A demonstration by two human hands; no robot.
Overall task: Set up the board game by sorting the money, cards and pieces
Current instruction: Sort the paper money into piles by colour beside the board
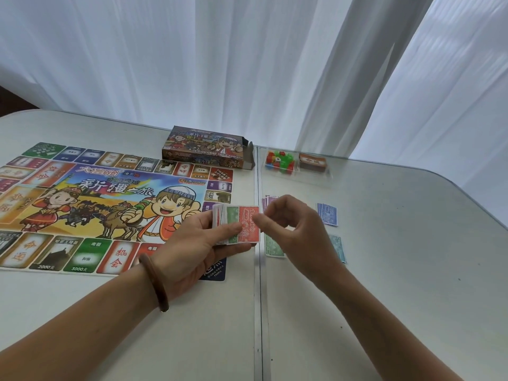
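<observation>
My left hand [198, 243] grips a stack of play money [236, 225] above the table, a red note on top and a green one under it. My right hand [291, 224] pinches the right edge of the red top note with thumb and forefinger. On the table under and beside my right hand lie sorted piles: purple notes [268, 202], blue notes [328, 213], green notes [273, 246] and pale teal notes [338, 247]. The game board [90, 204] lies flat at the left. A clear tray [297, 174] holds coloured plastic pieces [280, 160] and a brown card deck [313, 163].
The open game box [206, 148] stands behind the board near the table's middle seam [258, 312]. White curtains hang behind the table. A brown bangle [155, 284] sits on my left wrist. The table's right edge [467, 193] curves away at the far right.
</observation>
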